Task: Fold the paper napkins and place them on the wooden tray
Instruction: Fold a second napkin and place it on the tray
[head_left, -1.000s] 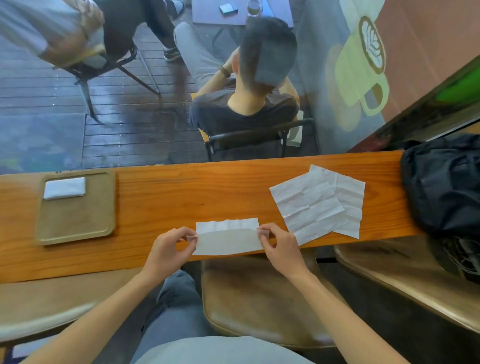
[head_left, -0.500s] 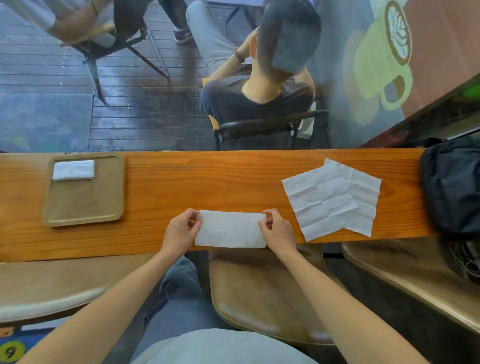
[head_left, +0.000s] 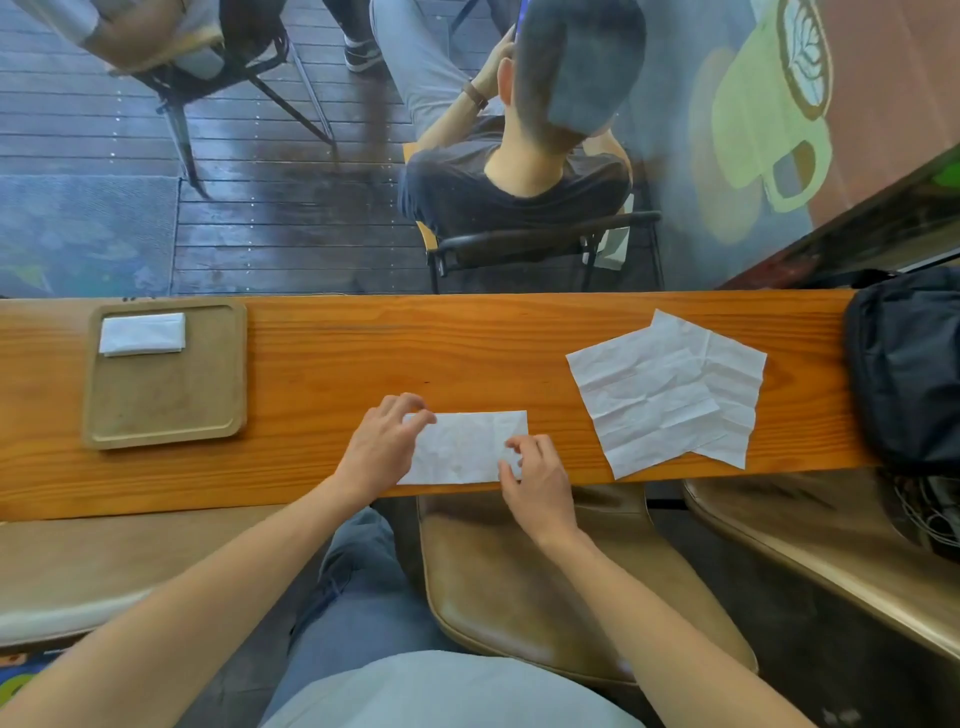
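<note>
A white napkin (head_left: 467, 447), folded in half into a long strip, lies flat at the near edge of the wooden counter (head_left: 363, 364). My left hand (head_left: 382, 447) rests on its left end, fingers laid over the top left corner. My right hand (head_left: 535, 475) is at its lower right corner, with curled fingertips and thumb pinching the edge. The wooden tray (head_left: 166, 400) sits at the left of the counter, with one folded napkin (head_left: 142, 333) in its far left corner. Two unfolded napkins (head_left: 665, 389) lie overlapping to the right.
A black bag (head_left: 909, 364) sits on the counter's right end. Brown stool seats (head_left: 545, 582) are below the counter. Beyond the glass, a person sits on a chair (head_left: 540, 239) with their back to me.
The napkin went from half lifted to folded flat on the counter. My left hand slid over its left end, and my right hand moved to the lower right corner. The view tilted.
</note>
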